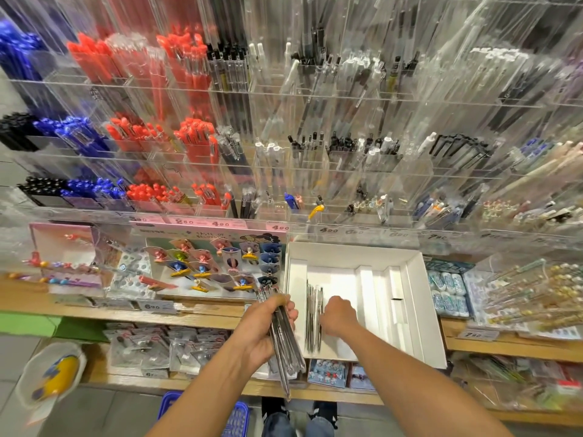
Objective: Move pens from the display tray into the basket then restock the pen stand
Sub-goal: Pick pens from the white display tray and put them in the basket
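Head view looks down on a white display tray resting on a wooden shelf below the clear acrylic pen stand. Inside the tray, a small row of remaining pens lies against its left side, their long axis running away from the person, toward the stand.

At the near-right edge of that row sits the right hand, its fingers curled down toward the pens; they look to be closing on 1 or more, though the blur hides whether anything is actually pinched. So the pens lie immediately to the left of this hand, parallel to the direction of the forearm.

Just outside the tray's left wall, the left hand grips a bundle of pens, fingers wrapped around the middle, the bundle's long axis tilted only slightly from that of the pens in the tray.

A blue basket sits low by the person's feet, well below both hands and nearer the left arm, so the gathered bundle probably has to travel down and back to reach it.
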`<action>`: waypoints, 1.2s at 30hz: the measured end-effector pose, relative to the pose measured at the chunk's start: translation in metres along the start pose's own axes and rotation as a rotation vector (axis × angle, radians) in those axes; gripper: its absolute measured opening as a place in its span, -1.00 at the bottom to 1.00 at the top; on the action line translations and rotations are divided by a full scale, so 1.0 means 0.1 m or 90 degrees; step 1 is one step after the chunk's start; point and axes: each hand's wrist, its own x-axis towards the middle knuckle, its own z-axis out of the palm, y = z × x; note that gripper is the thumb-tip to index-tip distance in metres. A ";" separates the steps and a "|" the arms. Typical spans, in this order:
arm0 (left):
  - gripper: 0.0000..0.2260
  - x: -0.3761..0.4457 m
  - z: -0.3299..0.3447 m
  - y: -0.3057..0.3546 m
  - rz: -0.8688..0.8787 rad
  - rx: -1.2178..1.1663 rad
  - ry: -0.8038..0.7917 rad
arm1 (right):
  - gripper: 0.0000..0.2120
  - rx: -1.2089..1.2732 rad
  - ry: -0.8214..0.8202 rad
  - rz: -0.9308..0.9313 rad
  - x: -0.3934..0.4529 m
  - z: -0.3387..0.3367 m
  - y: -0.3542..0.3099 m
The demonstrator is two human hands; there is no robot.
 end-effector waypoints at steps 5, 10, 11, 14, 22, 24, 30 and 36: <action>-0.95 -0.01 -0.05 0.02 -0.013 -0.037 0.046 | -0.78 -0.004 0.047 0.048 0.09 0.07 0.07; -0.98 0.00 -0.07 0.02 0.000 -0.031 0.043 | -0.73 0.124 0.043 0.029 -0.05 -0.12 0.08; -0.98 0.01 -0.07 0.02 0.000 -0.034 0.048 | -0.74 0.193 0.041 0.016 -0.13 -0.20 0.06; -0.95 0.03 -0.04 -0.01 -0.002 -0.052 0.050 | -0.90 0.378 0.003 -0.060 -0.52 -0.41 -0.03; -0.54 -0.02 0.06 -0.06 0.004 0.027 0.072 | -0.87 0.367 -0.013 -0.212 -1.45 -0.31 -0.28; -0.60 -0.04 0.08 -0.07 0.032 0.068 0.107 | -0.90 0.349 0.028 -0.222 -1.47 -0.26 -0.34; -0.83 -0.10 0.10 -0.06 0.057 0.105 0.110 | -0.82 0.421 -0.026 -0.241 -1.41 -0.29 -0.35; -0.91 -0.09 -0.02 -0.05 0.055 0.053 0.089 | -0.91 0.471 -0.050 -0.147 -0.82 -0.34 -0.11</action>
